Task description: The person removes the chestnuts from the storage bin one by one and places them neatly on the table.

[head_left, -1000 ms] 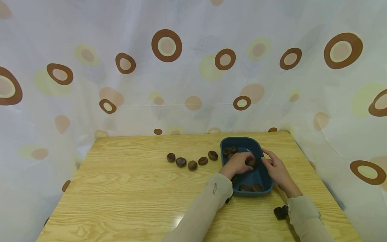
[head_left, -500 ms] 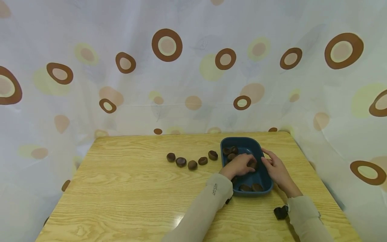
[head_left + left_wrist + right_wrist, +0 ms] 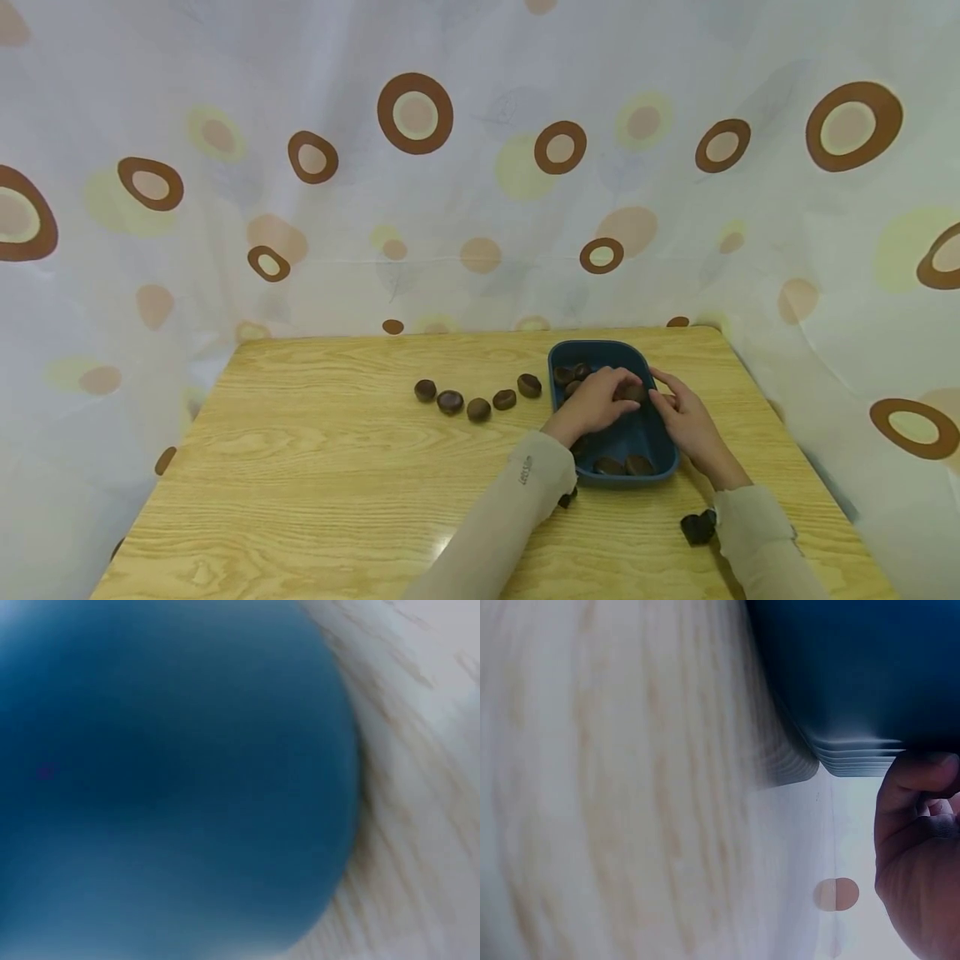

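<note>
A dark blue plastic box [image 3: 637,446] stands at the right of the table, with several brown chestnuts [image 3: 639,465] in it. My left hand [image 3: 596,398] reaches inside over the left wall, fingers and thumb curled about one chestnut [image 3: 633,392] near the right wall. At the right rim, my right hand [image 3: 688,421] holds the box between thumb and fingers. In the right wrist view its thumb [image 3: 922,774] lies against the box edge. Only the blurred blue box wall [image 3: 225,772] and some table show in the left wrist view; the left hand is out of that frame.
Left of the box, several chestnuts [image 3: 451,402] form a curved row on the wooden table [image 3: 315,483]. A black wrist device [image 3: 699,527] is by the right cuff. Behind the table hangs a pale patterned curtain [image 3: 480,208].
Inside the box, my left hand has shifted slightly up and away with the chestnut, toward the right wall. My right hand stays at the rim; the row is unchanged.
</note>
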Tool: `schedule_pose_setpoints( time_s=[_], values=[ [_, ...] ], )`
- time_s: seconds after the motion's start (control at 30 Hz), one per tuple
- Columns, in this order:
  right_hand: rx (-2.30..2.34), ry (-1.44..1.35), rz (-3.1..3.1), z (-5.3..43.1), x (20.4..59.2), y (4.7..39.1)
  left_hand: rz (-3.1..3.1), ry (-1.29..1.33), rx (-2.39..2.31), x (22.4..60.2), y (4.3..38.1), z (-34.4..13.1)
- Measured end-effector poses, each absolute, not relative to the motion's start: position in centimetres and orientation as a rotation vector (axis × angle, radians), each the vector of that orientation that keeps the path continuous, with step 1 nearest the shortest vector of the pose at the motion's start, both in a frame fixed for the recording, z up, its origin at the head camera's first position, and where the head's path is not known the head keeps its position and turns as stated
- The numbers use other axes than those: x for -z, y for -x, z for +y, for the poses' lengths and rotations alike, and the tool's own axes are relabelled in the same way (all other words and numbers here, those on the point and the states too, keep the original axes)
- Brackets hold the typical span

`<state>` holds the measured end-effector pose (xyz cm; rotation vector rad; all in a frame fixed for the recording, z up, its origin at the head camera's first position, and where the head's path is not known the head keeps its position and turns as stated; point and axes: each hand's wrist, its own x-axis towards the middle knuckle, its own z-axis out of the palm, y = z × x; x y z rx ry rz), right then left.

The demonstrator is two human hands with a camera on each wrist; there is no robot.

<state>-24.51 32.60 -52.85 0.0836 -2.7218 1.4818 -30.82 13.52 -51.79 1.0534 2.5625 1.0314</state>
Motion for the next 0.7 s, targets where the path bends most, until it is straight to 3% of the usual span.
schedule_pose_setpoints(
  time_s=[0.7],
  values=[
    [-1.459, -0.052, -2.748, 32.4, 52.7, 24.1, 2.510, -1.067, -1.292, 47.4, 30.4, 7.5]
  ],
)
